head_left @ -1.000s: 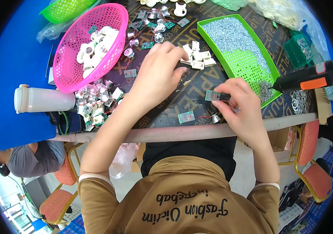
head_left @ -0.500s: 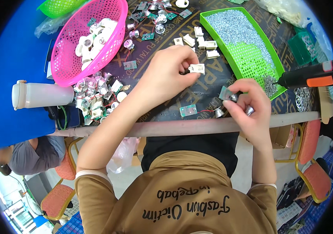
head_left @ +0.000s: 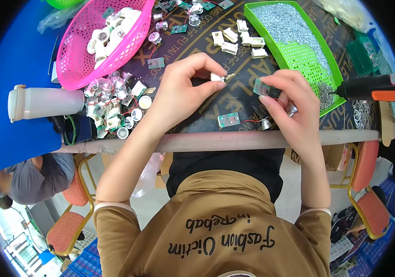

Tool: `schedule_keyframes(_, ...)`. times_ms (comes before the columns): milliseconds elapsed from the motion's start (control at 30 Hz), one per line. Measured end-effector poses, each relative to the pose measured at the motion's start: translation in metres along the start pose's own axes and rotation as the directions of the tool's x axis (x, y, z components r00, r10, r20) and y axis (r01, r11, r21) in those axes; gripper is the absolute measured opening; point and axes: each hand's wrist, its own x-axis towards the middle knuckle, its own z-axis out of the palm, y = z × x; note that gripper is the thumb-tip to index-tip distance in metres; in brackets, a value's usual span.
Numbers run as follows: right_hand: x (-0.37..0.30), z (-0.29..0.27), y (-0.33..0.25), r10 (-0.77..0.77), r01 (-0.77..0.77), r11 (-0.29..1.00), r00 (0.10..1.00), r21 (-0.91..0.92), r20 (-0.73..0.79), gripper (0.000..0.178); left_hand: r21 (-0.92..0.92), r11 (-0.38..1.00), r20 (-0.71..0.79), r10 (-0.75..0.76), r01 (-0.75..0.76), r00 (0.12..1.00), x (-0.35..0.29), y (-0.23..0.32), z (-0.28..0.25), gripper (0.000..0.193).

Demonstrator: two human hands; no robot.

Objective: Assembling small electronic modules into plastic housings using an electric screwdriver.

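My left hand (head_left: 181, 87) is closed, thumb and fingertips pinching a small cream plastic housing (head_left: 217, 77). To its right, my right hand (head_left: 294, 101) grips a small green circuit board (head_left: 261, 87) at one edge; a silver reflector cup (head_left: 291, 110) shows under its curled fingers. The board and the housing are apart. On the dark table between my hands and the near edge lies another circuit board (head_left: 228, 120). A red wire joins it to a silver reflector cup (head_left: 266, 123). Several loose cream housings (head_left: 230, 34) lie beyond my hands.
A pink basket (head_left: 66, 64) with white parts stands at the left, beside a pile of reflectors and boards (head_left: 109, 111) and a white bottle (head_left: 45, 104). At the right are a green tray (head_left: 294, 55) of screws and a black-and-orange electric screwdriver (head_left: 373, 90).
The housing in my left hand has shifted left and turned. My right hand has risen, bringing its circuit board up and slightly left, away from the board on the table.
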Motion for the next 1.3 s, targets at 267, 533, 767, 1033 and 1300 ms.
schedule_keyframes(267,0.021,0.019,0.000,-0.077,0.106,0.984,0.979,-0.146,0.191,0.022,0.284,0.956,-0.082,0.096,-0.069,0.992,-0.010,-0.001,-0.002,0.032)
schedule_keyframes(533,0.034,0.034,0.008,-0.160,0.228,0.951,0.941,-0.208,0.299,0.019,0.537,0.814,-0.003,0.264,-0.221,0.965,-0.011,-0.011,0.003,0.064)
schedule_keyframes(767,0.042,0.043,0.010,-0.220,0.317,0.918,0.907,-0.238,0.360,0.019,0.514,0.826,-0.020,0.280,-0.231,0.960,-0.010,-0.013,0.004,0.066)
schedule_keyframes(1033,0.045,0.045,0.008,-0.260,0.370,0.889,0.893,-0.269,0.367,0.016,0.581,0.785,-0.039,0.289,-0.213,0.956,-0.013,-0.012,0.002,0.068)
schedule_keyframes(1300,0.048,0.046,0.003,-0.246,0.380,0.876,0.882,-0.298,0.402,0.012,0.440,0.882,-0.051,0.214,-0.171,0.975,-0.014,-0.011,-0.002,0.069)
